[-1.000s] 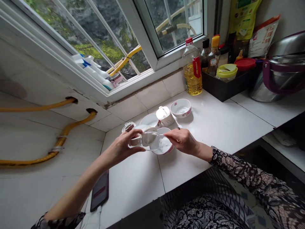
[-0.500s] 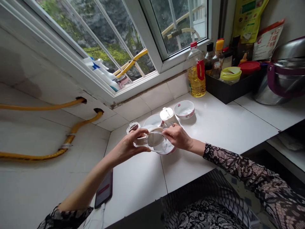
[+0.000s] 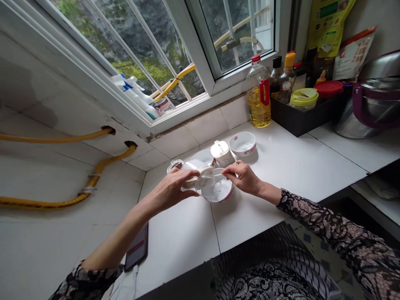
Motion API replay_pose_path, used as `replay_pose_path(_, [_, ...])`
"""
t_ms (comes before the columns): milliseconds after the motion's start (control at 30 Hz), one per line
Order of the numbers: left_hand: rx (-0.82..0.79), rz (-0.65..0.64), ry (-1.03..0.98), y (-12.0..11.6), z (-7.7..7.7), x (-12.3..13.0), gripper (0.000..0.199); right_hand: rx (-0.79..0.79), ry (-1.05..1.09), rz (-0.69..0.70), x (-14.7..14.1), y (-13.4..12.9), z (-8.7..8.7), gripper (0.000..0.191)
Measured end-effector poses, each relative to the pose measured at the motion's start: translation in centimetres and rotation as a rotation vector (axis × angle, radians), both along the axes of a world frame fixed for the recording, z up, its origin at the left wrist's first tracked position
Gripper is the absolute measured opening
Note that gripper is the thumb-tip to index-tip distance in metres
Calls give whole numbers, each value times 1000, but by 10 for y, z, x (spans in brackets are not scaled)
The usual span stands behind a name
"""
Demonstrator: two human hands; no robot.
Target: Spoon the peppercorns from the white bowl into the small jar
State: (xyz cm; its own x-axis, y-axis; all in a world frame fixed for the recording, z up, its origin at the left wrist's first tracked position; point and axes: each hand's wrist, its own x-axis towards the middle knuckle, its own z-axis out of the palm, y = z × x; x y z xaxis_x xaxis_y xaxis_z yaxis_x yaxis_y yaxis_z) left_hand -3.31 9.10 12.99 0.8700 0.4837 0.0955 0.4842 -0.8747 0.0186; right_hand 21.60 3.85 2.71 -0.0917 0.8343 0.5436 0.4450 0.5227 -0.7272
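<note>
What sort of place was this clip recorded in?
Most likely a home kitchen: a white tiled counter under a window holds a bottle of cooking oil, a black caddy of sauce bottles and a steel pot, with a yellow gas hose along the wall.

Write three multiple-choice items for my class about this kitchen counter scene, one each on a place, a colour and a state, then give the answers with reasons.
1. Where does the cooking oil bottle stand?
A) On the windowsill
B) On the counter beside the black caddy
C) On the floor

2. What colour is its cap?
A) Blue
B) Green
C) Red

3. What state is the clear container in?
A) Lying on the counter
B) Held over a pink-rimmed bowl
C) Sitting in a sink

Answers:
1 B: it stands left of the caddy.
2 C: red tops the bottle.
3 B: the left hand and right hand hold it up.
</note>
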Motion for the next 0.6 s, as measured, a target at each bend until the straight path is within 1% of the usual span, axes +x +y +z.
replay_pose_path(67, [-10, 15, 4, -1, 0, 1, 35, 66, -11, -36, -1, -2, -4, 16])
replay_pose_path(133, [-42, 59, -18, -2, -1, 1, 35, 94, -1, -77, -6, -3, -6, 16])
replay_pose_path(233, [-146, 115, -98, -2, -2, 0, 36, 117, 40, -100, -16, -2, -6, 16])
replay_pose_path(333, [-255, 121, -177, -4, -1, -1, 39, 179, 102, -52, -23, 4, -4, 18])
replay_pose_path(400, [-292, 120, -192, -5, 0, 0, 42, 261, 92, 12, -24, 10, -3, 20])
replay_pose_path(467, [-285, 111, -181, -5, 2, 1, 41, 361, 20, 77, -21, 15, -2, 21])
replay_pose_path(600, [-181, 64, -136, -3, 1, 3, 35, 496, -202, 155, -11, 23, -1, 25])
